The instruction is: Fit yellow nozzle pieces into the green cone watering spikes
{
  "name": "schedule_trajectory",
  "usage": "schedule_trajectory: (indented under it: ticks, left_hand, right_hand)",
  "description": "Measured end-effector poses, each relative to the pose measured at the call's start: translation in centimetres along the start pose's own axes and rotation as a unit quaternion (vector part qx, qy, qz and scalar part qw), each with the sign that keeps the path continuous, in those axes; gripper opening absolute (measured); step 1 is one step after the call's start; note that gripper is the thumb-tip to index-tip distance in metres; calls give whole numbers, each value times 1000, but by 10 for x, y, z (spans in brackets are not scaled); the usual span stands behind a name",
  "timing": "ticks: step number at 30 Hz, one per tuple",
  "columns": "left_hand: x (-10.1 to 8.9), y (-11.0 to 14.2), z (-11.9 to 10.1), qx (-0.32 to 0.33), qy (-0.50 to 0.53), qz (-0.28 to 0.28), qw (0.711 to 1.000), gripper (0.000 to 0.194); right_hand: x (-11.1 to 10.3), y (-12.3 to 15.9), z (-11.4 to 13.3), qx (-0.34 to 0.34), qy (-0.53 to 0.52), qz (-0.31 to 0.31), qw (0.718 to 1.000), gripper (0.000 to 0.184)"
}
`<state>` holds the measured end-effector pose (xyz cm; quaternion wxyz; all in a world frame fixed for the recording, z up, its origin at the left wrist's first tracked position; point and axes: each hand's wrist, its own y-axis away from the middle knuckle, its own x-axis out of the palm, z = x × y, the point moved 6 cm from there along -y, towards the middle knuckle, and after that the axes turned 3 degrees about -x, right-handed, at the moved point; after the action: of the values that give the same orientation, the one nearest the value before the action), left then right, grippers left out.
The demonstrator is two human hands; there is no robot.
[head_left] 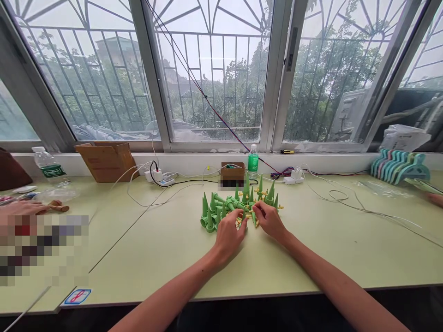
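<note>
Green plastic watering spikes, pointed and with wide collars, stand and lie in a cluster in front of me. Small yellow valve pieces stick out among them. My left hand is curled at the near side of the cluster, its thumb and fingers closed about a green spike whose tip shows at the fingertips. My right hand is closed in a pinch just to the right, over green and yellow parts. What sits between those fingertips is too small to make out. The two hands are apart.
At the back stand a small brown box, a green-labelled bottle, power strips and a larger carton. Cables cross the table. Another person's hand is at left; teal hangers stand at right.
</note>
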<state>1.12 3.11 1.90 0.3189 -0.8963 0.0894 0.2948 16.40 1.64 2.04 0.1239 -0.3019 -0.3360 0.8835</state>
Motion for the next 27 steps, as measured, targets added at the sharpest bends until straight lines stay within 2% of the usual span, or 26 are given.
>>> schedule_trajectory:
  ticks: [13, 27]
  left_hand:
    - [6, -1, 3, 1, -21, 44, 999, 19]
    - [11, -4, 9, -20, 39, 60, 997, 23]
  right_hand:
    - [1, 0, -4, -4, 2, 6, 1000, 22]
    - [-1, -1, -4, -6, 0, 8, 1000, 23]
